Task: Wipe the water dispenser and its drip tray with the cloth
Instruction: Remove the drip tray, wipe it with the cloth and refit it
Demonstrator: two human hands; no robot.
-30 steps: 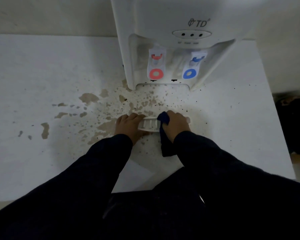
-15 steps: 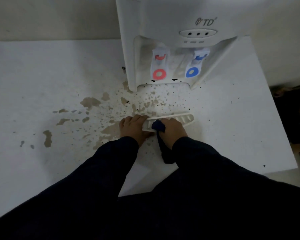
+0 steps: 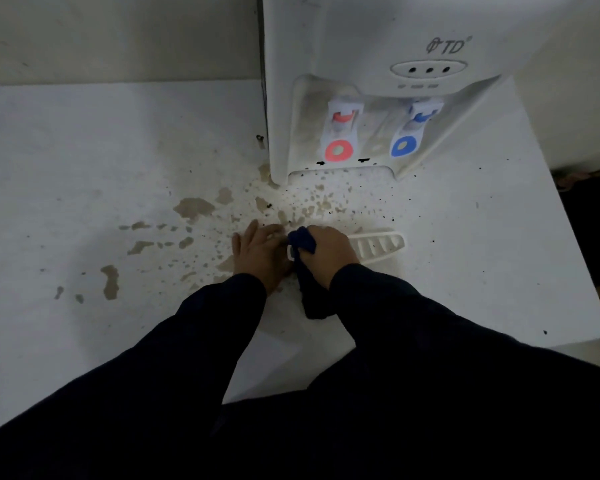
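Observation:
A white water dispenser (image 3: 378,64) stands at the back of the table, with a red tap (image 3: 340,133) and a blue tap (image 3: 411,131). Its white slotted drip tray (image 3: 378,247) lies on the table in front, pulled out of the dispenser. My left hand (image 3: 257,254) rests on the tray's left end and holds it down. My right hand (image 3: 326,254) grips a dark blue cloth (image 3: 303,240) and presses it on the tray's left part. The cloth's tail (image 3: 314,299) hangs down beside my right wrist.
The white table (image 3: 84,168) has brown stains (image 3: 193,207) and dark specks spread in front of the dispenser and to the left. The table's right edge (image 3: 579,271) drops to a dark floor. A wall runs behind.
My right hand has slid the cloth leftward along the tray, uncovering its slotted right end. The left hand has stayed at the tray's left end. The camera has moved closer.

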